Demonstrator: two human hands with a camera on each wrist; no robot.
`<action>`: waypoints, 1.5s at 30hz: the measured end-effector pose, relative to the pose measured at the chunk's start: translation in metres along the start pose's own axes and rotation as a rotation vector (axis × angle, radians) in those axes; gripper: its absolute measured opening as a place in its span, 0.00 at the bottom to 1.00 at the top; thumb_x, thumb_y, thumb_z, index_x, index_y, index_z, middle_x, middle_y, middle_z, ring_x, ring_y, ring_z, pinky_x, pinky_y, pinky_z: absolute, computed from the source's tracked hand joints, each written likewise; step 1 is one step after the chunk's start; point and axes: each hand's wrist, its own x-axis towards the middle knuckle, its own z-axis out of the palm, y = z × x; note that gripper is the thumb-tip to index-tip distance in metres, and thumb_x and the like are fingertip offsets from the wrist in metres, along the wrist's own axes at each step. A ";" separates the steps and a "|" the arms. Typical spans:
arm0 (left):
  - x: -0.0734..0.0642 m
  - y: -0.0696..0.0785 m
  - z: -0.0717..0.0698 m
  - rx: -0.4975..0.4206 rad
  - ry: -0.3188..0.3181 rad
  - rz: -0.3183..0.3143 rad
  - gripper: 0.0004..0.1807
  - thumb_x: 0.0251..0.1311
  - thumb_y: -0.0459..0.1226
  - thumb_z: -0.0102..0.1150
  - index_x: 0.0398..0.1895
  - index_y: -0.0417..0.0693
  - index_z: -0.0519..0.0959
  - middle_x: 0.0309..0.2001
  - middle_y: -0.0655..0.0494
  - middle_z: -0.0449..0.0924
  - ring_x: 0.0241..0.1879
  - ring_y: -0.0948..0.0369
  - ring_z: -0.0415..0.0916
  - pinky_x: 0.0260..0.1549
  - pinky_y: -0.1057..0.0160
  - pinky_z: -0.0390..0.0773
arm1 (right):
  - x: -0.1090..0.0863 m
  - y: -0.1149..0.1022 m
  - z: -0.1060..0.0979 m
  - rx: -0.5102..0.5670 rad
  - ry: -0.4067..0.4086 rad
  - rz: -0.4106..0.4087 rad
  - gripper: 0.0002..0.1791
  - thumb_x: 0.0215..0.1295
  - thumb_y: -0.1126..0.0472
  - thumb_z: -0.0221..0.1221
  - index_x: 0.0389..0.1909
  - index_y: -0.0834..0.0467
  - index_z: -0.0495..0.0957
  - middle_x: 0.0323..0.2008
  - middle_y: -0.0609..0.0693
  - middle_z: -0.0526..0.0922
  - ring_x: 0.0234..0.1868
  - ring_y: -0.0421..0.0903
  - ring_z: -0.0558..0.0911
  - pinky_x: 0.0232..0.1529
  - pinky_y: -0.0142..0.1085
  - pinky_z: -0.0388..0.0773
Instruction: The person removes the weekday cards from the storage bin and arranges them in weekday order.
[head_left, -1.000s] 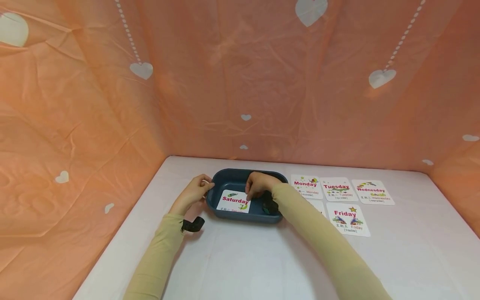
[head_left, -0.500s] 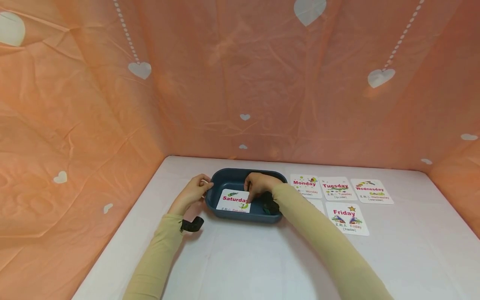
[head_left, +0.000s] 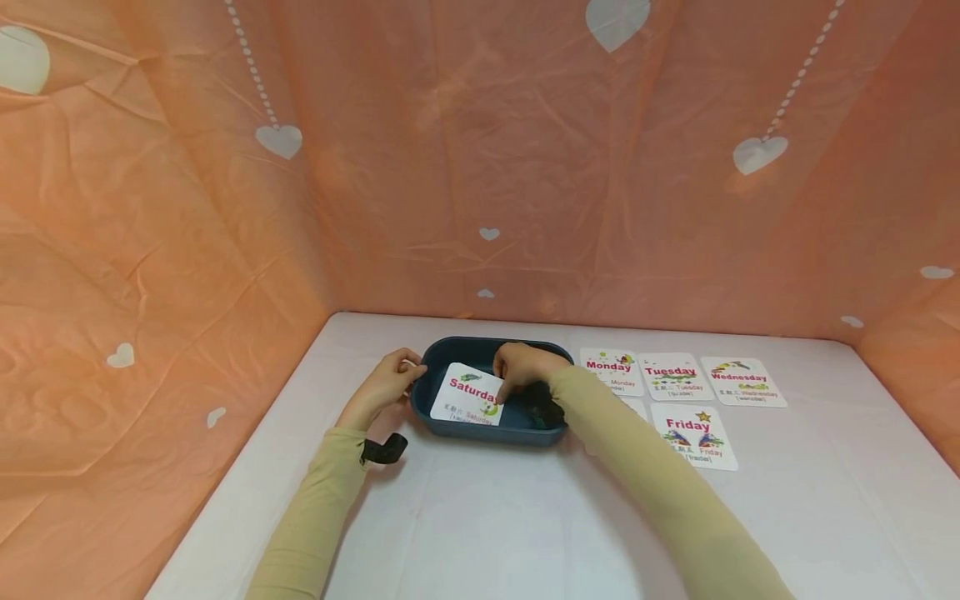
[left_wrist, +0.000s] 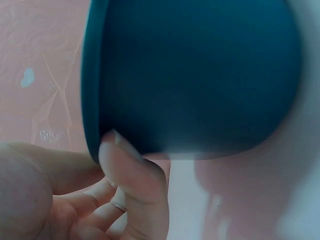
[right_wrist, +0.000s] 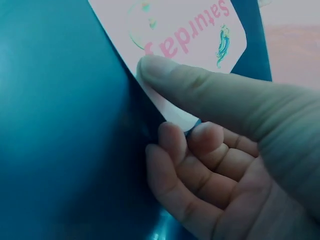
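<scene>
My left hand point(head_left: 381, 385) pinches the left end of a dark blue oval plastic basin point(head_left: 480, 432). In the left wrist view its thumb point(left_wrist: 132, 172) lies on the outer wall, with the index finger at the rim. Inside the basin, my right hand point(head_left: 527, 365) pinches the right edge of a white card point(head_left: 467, 397) printed "Saturday". The card is tilted, its right corner raised. Seen from the right wrist, the thumb point(right_wrist: 200, 92) lies over the card's printed face point(right_wrist: 185, 22), and the other fingers curl beneath its edge.
Right of the basin lie a Monday card point(head_left: 611, 371), a Tuesday card point(head_left: 675, 377) and a Wednesday card point(head_left: 744, 382) in a row. Below them is a Friday card point(head_left: 694, 436), with another card point(head_left: 635, 407) mostly hidden by the right sleeve. An orange cloth point(head_left: 547, 167) hangs behind the white table point(head_left: 480, 525).
The Saturday card has turned and its upper edge has risen in my right hand, which has shifted slightly to the right. My left hand stays on the basin.
</scene>
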 end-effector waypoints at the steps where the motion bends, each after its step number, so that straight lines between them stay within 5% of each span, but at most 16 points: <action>1: 0.000 0.000 0.000 -0.001 0.001 0.000 0.11 0.70 0.36 0.50 0.50 0.39 0.69 0.26 0.51 0.67 0.23 0.58 0.69 0.21 0.61 0.71 | -0.002 0.000 -0.001 0.000 -0.001 -0.003 0.19 0.42 0.62 0.77 0.28 0.60 0.75 0.22 0.49 0.74 0.20 0.42 0.75 0.24 0.32 0.73; 9: 0.000 0.002 -0.001 0.008 0.003 0.008 0.11 0.70 0.36 0.50 0.49 0.38 0.69 0.26 0.51 0.69 0.23 0.58 0.70 0.22 0.60 0.72 | -0.013 -0.003 -0.012 0.057 -0.014 -0.091 0.17 0.45 0.64 0.74 0.27 0.60 0.73 0.20 0.47 0.71 0.20 0.40 0.71 0.24 0.31 0.70; 20: -0.001 -0.001 0.003 0.005 -0.001 0.002 0.11 0.70 0.36 0.50 0.49 0.38 0.69 0.28 0.45 0.70 0.24 0.58 0.69 0.22 0.61 0.72 | -0.011 0.008 -0.008 0.188 0.056 -0.079 0.15 0.47 0.71 0.72 0.32 0.64 0.75 0.24 0.50 0.74 0.21 0.41 0.76 0.27 0.33 0.77; 33: -0.002 -0.001 0.000 -0.009 -0.001 0.013 0.10 0.70 0.36 0.50 0.47 0.37 0.69 0.27 0.47 0.70 0.22 0.59 0.68 0.21 0.60 0.72 | -0.018 -0.002 -0.016 0.021 0.349 -0.154 0.17 0.44 0.72 0.72 0.31 0.62 0.74 0.25 0.51 0.75 0.28 0.45 0.73 0.29 0.33 0.69; 45: -0.001 0.000 0.001 -0.004 -0.006 0.027 0.11 0.70 0.36 0.50 0.47 0.36 0.69 0.26 0.48 0.69 0.23 0.59 0.67 0.20 0.61 0.70 | -0.024 -0.001 -0.022 0.049 0.381 -0.111 0.14 0.47 0.74 0.70 0.34 0.63 0.77 0.31 0.55 0.81 0.34 0.48 0.78 0.31 0.36 0.75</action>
